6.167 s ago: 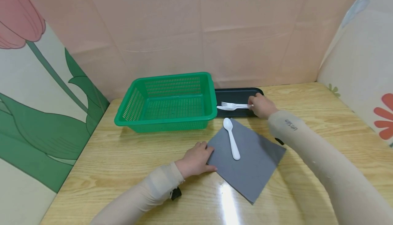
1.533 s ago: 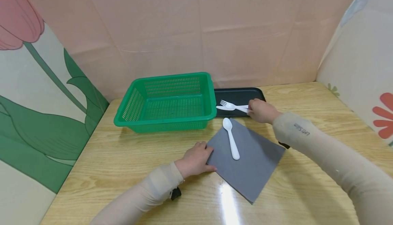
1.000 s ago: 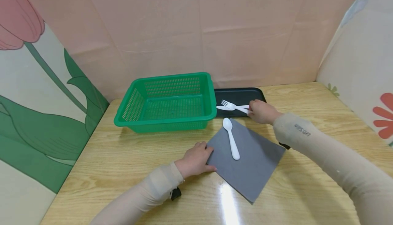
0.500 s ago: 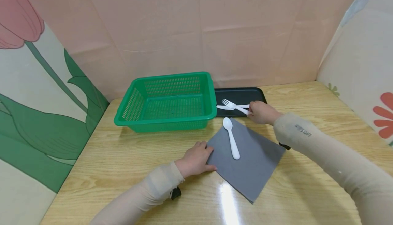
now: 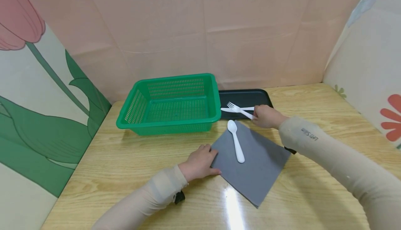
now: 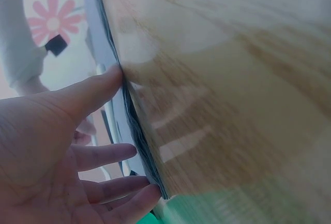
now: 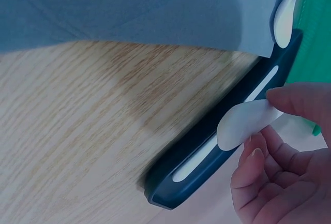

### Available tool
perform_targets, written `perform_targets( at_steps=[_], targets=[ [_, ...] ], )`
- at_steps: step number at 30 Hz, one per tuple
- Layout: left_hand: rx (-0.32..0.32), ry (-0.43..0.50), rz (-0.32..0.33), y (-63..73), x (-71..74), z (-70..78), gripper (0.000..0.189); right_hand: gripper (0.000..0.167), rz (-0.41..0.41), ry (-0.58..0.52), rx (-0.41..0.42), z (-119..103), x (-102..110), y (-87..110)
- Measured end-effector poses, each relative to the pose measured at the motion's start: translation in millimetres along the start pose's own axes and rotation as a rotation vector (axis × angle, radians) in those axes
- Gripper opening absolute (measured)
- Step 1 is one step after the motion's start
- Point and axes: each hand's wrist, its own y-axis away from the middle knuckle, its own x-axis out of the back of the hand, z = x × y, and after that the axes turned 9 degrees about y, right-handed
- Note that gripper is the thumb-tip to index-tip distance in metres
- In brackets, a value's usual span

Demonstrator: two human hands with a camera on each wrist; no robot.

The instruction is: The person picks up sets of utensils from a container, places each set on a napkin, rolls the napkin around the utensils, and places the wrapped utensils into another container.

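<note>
Right hand (image 5: pixel 267 116) pinching a white plastic fork (image 5: pixel 237 108) over a shallow black tray (image 5: pixel 245 97), white plastic knife (image 5: pixel 249 108) inside, green plastic basket (image 5: pixel 169 124) beside it, left hand (image 5: pixel 198 163) loosely touching square grey napkin (image 5: pixel 260 160) before the tray

I pinched a white fork (image 5: pixel 244 113) by its handle, tines toward the far left over the black tray (image 5: pixel 244 97); the square grey napkin (image 5: pixel 260 165), layered at its edge, lay flat where I touched it.

A makeshift tabletop booth (image 5: pixel 131 160), walled by flower-printed sheets (image 5: pixel 40 132).
</note>
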Motion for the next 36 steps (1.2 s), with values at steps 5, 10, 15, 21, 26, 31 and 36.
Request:
perform_targets(
  at_steps=[5,10,15,21,26,31,36],
  targets=[
    [0.003,0.001,0.0,0.3,0.3,0.5,0.064,0.013,0.004,-0.005,0.008,-0.3,-0.2,0.2],
    [0.005,0.002,0.0,0.5,0.8,0.9,0.064,0.014,-0.014,-0.028,0.0,-0.2,-0.8,1.1],
    [0.002,0.002,0.003,0.8,0.7,0.7,0.064,0.014,-0.023,-0.038,-0.004,-0.5,-2.4,1.8],
    [0.007,0.005,-0.002,0.0,0.0,0.0,0.064,0.014,-0.025,-0.054,-0.005,-2.0,-3.7,2.6],
    [0.01,0.008,-0.002,-0.3,-0.5,-0.2,0.064,0.015,-0.038,-0.068,-0.002,-3.3,-4.9,3.9],
    [0.013,0.009,-0.001,-0.5,-0.7,-0.3,0.065,0.016,-0.054,-0.064,-0.004,-3.5,-6.8,3.3],
    [0.012,0.006,-0.001,-0.6,-1.0,-0.3,0.065,0.016,-0.071,-0.081,-0.009,-3.6,-7.7,3.0]
  ],
)
